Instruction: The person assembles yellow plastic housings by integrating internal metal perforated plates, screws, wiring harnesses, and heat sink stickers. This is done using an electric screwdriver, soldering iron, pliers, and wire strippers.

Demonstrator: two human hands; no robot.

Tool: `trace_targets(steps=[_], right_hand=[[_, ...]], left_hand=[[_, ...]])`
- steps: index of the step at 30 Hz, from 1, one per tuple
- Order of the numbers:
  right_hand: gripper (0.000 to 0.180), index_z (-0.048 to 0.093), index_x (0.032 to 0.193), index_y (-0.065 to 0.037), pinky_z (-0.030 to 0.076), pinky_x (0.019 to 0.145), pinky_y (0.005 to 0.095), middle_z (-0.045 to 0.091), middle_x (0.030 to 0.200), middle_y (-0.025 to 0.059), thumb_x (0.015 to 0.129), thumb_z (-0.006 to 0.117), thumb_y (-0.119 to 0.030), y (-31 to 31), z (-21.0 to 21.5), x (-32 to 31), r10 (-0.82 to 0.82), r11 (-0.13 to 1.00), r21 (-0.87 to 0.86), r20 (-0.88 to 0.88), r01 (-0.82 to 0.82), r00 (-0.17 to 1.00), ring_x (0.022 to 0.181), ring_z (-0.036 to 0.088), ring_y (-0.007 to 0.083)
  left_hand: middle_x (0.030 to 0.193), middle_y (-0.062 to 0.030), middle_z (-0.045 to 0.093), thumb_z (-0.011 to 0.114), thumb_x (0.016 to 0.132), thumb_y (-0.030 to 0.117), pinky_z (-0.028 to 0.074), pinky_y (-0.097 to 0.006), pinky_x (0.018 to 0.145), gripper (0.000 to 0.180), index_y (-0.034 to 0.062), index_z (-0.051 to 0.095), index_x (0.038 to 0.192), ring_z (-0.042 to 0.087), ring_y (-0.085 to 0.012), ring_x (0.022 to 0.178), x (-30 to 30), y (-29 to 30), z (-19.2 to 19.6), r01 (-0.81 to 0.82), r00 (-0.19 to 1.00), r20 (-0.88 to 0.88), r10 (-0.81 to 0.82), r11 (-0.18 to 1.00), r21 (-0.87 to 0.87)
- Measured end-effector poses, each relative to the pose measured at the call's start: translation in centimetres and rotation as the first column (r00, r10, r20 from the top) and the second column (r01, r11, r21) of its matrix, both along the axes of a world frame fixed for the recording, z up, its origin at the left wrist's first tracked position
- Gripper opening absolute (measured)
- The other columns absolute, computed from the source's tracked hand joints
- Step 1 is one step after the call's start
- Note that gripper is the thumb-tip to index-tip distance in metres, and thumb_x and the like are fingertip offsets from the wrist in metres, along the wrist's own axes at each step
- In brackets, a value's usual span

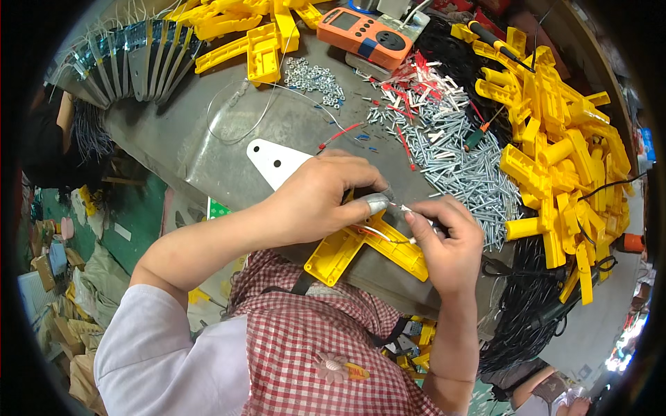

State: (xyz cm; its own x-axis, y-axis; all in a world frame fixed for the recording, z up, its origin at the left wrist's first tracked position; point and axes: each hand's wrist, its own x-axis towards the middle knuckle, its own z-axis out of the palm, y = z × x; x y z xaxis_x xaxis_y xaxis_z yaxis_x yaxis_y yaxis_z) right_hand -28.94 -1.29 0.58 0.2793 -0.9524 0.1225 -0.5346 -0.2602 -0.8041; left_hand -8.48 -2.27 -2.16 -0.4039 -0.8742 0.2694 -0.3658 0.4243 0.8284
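At the table's near edge lies a yellow plastic housing shell (334, 258), its ribbed inside facing up and a side arm reaching right. Thin white wires (375, 233) run over it. My left hand (333, 188) pinches a thin wire between thumb and forefinger above the shell; grey wrapping covers the thumb tip. Close to its right, my right hand (452, 234) pinches a small white sleeve (417, 215) at the end of the wire. The fingertips nearly meet. A white tapered plate with two dark holes (276, 163) pokes out past my left hand, which hides its other end.
Screws (479, 184) lie heaped to the right, with small white and red sleeves. Nuts (316, 80) are scattered farther back. Yellow shells (562, 152) pile at the right. An orange meter (364, 38), a screwdriver (496, 41), metal plates (139, 62) and black cables (524, 305) surround the work area.
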Motion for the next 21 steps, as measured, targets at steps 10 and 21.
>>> trace_targets(steps=[10,21], right_hand=[[0.011,0.067,0.08,-0.001,0.038,0.051,0.0256,0.053,0.064,0.0045,0.071,0.071,-0.003,0.2,-1.4,-0.3,-0.039,0.999,-0.008,0.1,0.04,0.994,0.057,0.048,0.0122],[0.01,0.066,0.081,-0.001,0.04,0.051,0.0264,0.052,0.062,0.0046,0.072,0.07,-0.003,0.3,-1.1,0.3,-0.07,0.995,-0.078,-0.005,0.069,0.998,0.056,0.05,0.0124]], left_hand=[[0.08,-0.0077,0.06,0.063,0.078,0.01,0.042,-0.034,0.078,0.013,0.0013,0.062,0.088,0.056,-0.0232,0.081,0.0,0.2,-0.4,-0.022,0.999,-0.037,0.025,0.997,0.071],[0.082,-0.0083,0.059,0.066,0.072,0.003,0.043,-0.038,0.084,0.021,0.003,0.062,0.092,0.055,-0.0274,0.081,-0.2,0.3,-0.7,-0.077,0.997,0.024,0.078,0.996,-0.043]])
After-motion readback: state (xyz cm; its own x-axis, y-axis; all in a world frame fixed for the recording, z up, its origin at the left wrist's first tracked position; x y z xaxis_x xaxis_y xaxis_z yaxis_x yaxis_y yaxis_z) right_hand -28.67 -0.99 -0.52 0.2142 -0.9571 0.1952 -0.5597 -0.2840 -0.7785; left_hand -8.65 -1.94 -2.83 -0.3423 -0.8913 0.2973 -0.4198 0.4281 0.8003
